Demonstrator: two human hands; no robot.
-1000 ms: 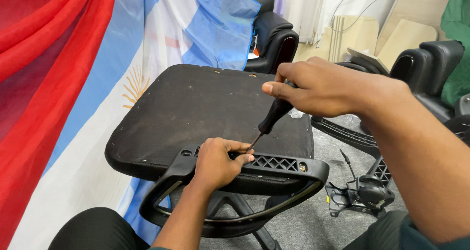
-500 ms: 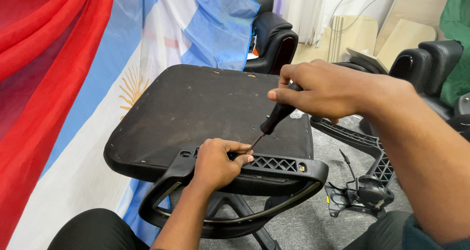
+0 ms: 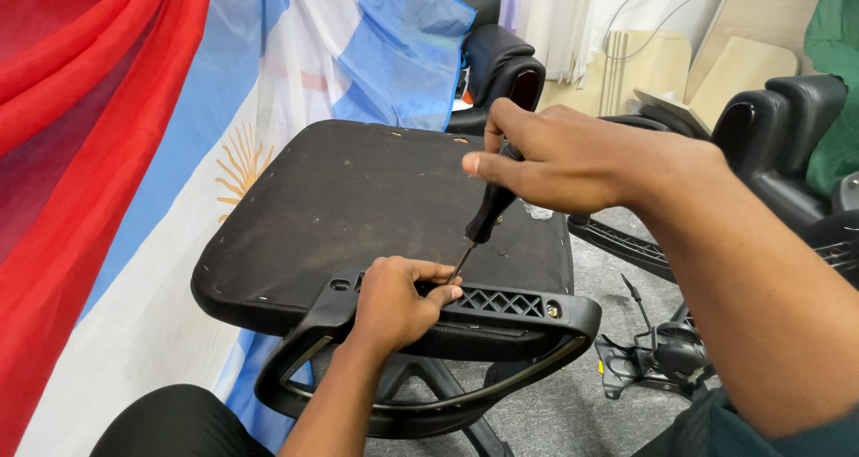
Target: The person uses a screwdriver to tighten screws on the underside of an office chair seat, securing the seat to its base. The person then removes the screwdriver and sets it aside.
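Black armrest [image 3: 501,318] steadied by left hand [image 3: 394,300]; right hand [image 3: 559,157] grips screwdriver [image 3: 483,220]; flags [image 3: 134,153] behind.

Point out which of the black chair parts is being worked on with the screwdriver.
The armrest lying along the near edge of the upturned seat: the left hand steadies it, and the screwdriver tip meets it. The other armrest lies untouched behind.

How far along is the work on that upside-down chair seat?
Done: the armrest already lies on the upturned seat base. In hand: the left hand steadies it while the right hand works the screwdriver there. Left: the hole at the armrest's far end looks untouched.
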